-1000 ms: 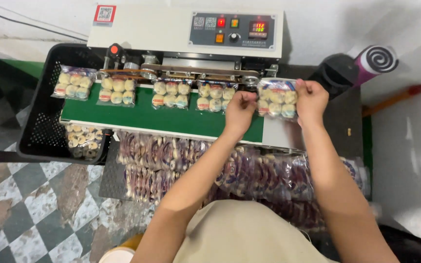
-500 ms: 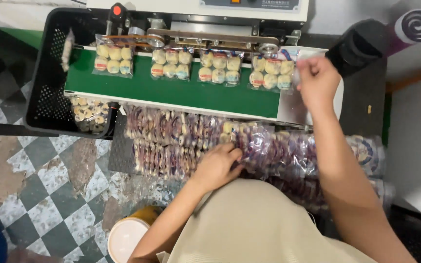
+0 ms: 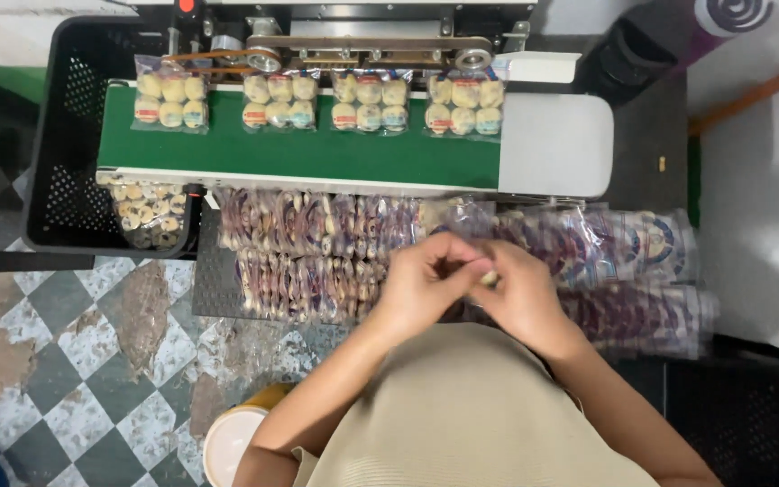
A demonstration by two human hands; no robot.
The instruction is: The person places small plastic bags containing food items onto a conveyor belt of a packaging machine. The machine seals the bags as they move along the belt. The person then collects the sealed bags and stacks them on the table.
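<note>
Both hands are together low in the middle of the view, right over the stacks of filled snack bags [image 3: 317, 257] sitting in front of the machine. The left hand [image 3: 426, 289] and right hand [image 3: 525, 302] are touching each other, fingers curled in and pinched around something small and pale [image 3: 490, 279] between them. It's mostly hidden by the fingers, so I can't tell exactly what it is, maybe one bag's edge or a single snack. Either way both hands are closed on it, not open. Up above, the green conveyor belt [image 3: 317, 153] has four clear bags of round pale snacks [image 3: 370, 99] lined up in a row along its far edge, just under the sealer's rollers [image 3: 268, 59]. The white end plate [image 3: 556, 144] of the belt is on the right side. A black plastic crate [image 3: 65, 135] sits at the left end of the belt with a few more bags [image 3: 142, 212] inside. Checkered floor [image 3: 65, 379] is at the lower left, and a round cream-coloured lid or bucket [image 3: 232, 437] is by the person's elbow.
</note>
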